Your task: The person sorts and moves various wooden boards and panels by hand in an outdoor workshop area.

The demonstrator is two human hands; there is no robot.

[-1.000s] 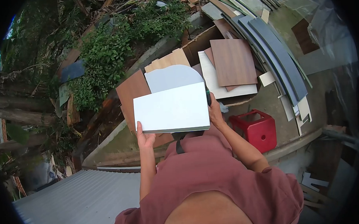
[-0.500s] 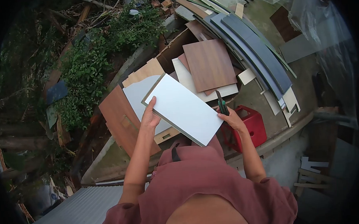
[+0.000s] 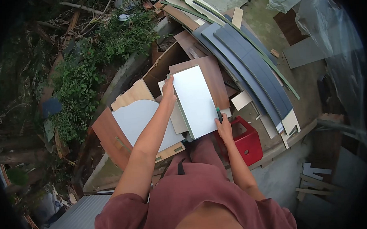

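Note:
A white rectangular board (image 3: 196,103) is held in front of me, its long left edge showing its thickness. My left hand (image 3: 169,89) is closed on that edge near the far corner. At the board's near right side, my right hand (image 3: 224,128) is closed around a box cutter (image 3: 219,114) with a green and black handle, its fingers right at the board's edge. Behind the board lie brown wood-look panels (image 3: 209,74). Left of it are a white panel with a curved edge (image 3: 138,119) and a reddish-brown panel (image 3: 110,136).
A red plastic stool (image 3: 247,146) stands right of my legs. Long dark grey boards (image 3: 253,64) are stacked at the right, with clear plastic sheeting (image 3: 331,38) beyond. Green shrubs (image 3: 79,74) grow at the left, past a concrete curb (image 3: 122,74).
The white board has turned more upright in view and shifted over the brown panels. My left hand has moved farther forward and right; my right hand has moved slightly left and nearer me.

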